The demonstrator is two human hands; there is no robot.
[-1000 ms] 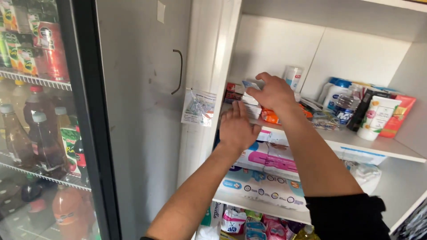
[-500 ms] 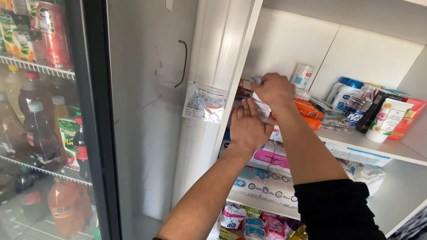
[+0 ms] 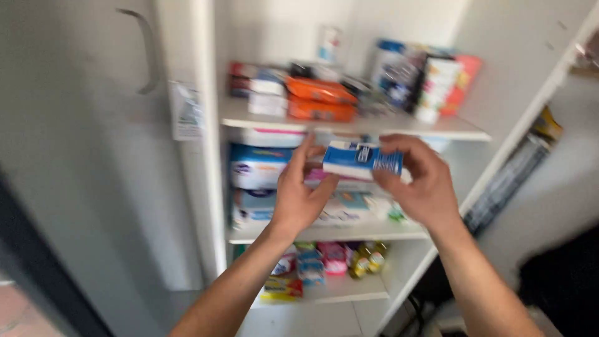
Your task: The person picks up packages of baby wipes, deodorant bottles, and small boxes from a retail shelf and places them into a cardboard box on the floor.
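I hold a small blue and white box (image 3: 360, 160) in front of a white shelf unit (image 3: 206, 156). My right hand (image 3: 421, 184) grips its right end, fingers curled over the top. My left hand (image 3: 301, 193) touches its left end with the fingers spread upward. The box hangs level with the shelf unit's middle compartment, below the top shelf board (image 3: 349, 125). The picture is blurred by motion.
Orange packets (image 3: 318, 98), a white bottle (image 3: 329, 43) and several boxes stand on the top shelf. Blue and pink packs (image 3: 259, 167) fill the middle one. Small bottles and packets (image 3: 331, 259) lie below. A grey door with a handle (image 3: 146, 50) stands on the left.
Both hands came down from the top shelf with the box between them. The view swung right, so the drinks cooler on the left has left the picture.
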